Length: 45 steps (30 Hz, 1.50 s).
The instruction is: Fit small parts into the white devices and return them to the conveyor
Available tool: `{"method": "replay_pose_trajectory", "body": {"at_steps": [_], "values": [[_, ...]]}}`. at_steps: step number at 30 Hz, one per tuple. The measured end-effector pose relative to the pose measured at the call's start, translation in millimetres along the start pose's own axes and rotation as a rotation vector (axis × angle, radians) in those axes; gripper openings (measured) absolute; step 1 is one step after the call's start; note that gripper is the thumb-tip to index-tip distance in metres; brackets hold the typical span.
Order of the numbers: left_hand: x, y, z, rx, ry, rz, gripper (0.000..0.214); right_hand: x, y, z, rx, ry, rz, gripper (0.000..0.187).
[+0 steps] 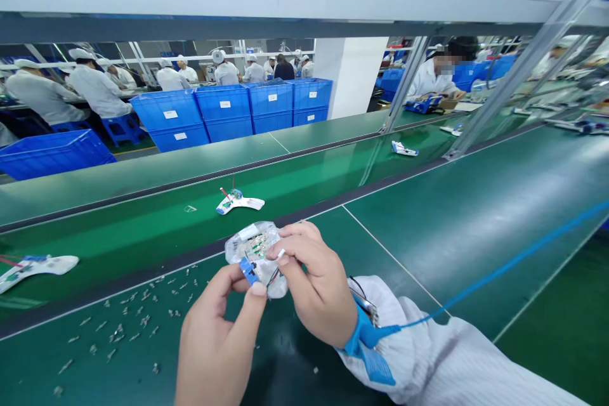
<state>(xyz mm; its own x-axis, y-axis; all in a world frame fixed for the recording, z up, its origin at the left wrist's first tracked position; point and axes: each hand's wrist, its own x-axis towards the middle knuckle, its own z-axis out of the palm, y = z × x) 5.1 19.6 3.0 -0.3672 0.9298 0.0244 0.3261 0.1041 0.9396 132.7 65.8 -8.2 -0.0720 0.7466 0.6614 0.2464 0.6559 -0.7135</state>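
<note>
My left hand [221, 330] pinches a small blue plastic part [248, 270] with black details between thumb and fingers. Thin dark, red and green wires [273, 276] run beside it toward my right hand [321, 285]. The thumb and forefinger of that hand are closed on a small white connector [281, 254]. Just behind the fingers lies a clear plastic bag [254, 231] with many tiny metal pieces inside. My right hand partly covers it. Whether the bag touches the blue part is hard to tell.
Loose small metal pieces [143, 320] are scattered on the green bench at left. White handle-shaped housings [245, 203] sit along the green belt [157, 209]. A blue cord [504, 260] runs right from my wristband [366, 336]. Blue bins [223, 104] and a co-worker [432, 79] are beyond.
</note>
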Motion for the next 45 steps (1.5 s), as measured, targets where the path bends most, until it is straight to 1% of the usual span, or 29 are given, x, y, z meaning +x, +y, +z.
{"method": "replay_pose_trajectory", "body": {"at_steps": [4, 6, 9, 12, 16, 20, 25, 28, 32, 35, 41, 45], "values": [[-5, 6, 2.5, -0.039, 0.007, 0.0, 0.038, -1, -3, -2, 0.09, -0.033, 0.049, 0.021], [-7, 7, 3.3, -0.061, 0.014, 0.008, 0.041, 0, -3, -5, 0.124, -0.088, 0.039, 0.019], [-12, 7, 5.3, -0.062, 0.021, 0.001, 0.044, 5, -3, -10, 0.14, -0.21, 0.034, 0.02], [-15, 7, 8.3, -0.032, -0.01, -0.013, 0.043, 10, -3, -15, 0.131, -0.263, 0.026, 0.023], [-15, 4, 11.9, 0.004, 0.039, 0.016, 0.044, 17, -5, -19, 0.098, -0.346, -0.077, 0.022], [-14, 1, 11.0, -0.057, 0.024, 0.1, 0.046, 25, -10, -24, 0.037, -0.395, -0.196, 0.022], [-23, 6, 3.4, -0.061, 0.025, 0.093, 0.046, 34, -19, -33, -0.048, -0.51, -0.267, 0.025], [-26, 7, -2.7, -0.063, -0.031, 0.106, 0.044, 38, -24, -37, -0.075, -0.577, -0.294, 0.025], [-25, 5, -10.7, -0.039, -0.139, 0.167, 0.036, 39, -28, -40, -0.069, -0.601, -0.326, 0.025], [-25, 4, -13.8, -0.015, -0.17, 0.218, 0.033, 41, -29, -42, -0.064, -0.641, -0.327, 0.025], [-24, 8, -14.1, 0.061, -0.216, 0.304, 0.029, 50, -33, -46, 0.02, -0.807, -0.268, 0.026], [-22, 7, -17.5, 0.139, -0.228, 0.358, 0.028, 53, -33, -46, 0.036, -0.842, -0.249, 0.025]]}}
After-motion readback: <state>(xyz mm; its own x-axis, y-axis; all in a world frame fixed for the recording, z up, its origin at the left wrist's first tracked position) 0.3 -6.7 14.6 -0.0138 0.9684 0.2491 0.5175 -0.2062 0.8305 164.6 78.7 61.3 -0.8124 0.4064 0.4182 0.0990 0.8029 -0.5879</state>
